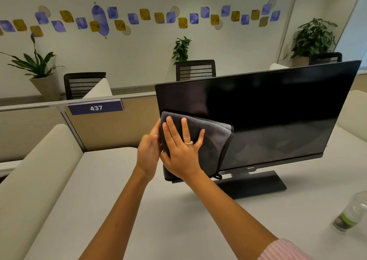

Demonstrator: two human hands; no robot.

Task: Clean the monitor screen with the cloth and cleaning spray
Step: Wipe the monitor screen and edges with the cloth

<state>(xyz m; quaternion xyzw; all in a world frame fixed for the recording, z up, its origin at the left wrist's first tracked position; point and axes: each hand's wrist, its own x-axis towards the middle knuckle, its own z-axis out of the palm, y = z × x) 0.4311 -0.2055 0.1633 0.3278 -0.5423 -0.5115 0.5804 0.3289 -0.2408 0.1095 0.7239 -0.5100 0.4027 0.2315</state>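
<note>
Folded dark grey microfibre cloth (210, 140): pressed flat by open right hand (182, 150) on black flat-panel monitor (268, 116), lower-left corner. Left hand (148, 152): grip curled round monitor's left edge. Clear plastic spray bottle (351, 214): right tabletop (158, 220), apart.

Dark grey cloth (210, 138); black monitor screen (268, 110); pink-white striped sleeve (282, 249); white desk (158, 220); purple sign (95, 108).

An open-plan office. Beyond the right hand (181, 150), a dark monitor (268, 116) on a pale tabletop (158, 210). Left of the left hand (148, 152), a low partition (39, 132) with a numbered plate (96, 107) reading 437. Farther back, mesh-backed chairs (195, 70), potted plants (37, 69) and a wall with blue and gold decals (139, 18). At far right, perhaps a window, too washed out to tell.
</note>
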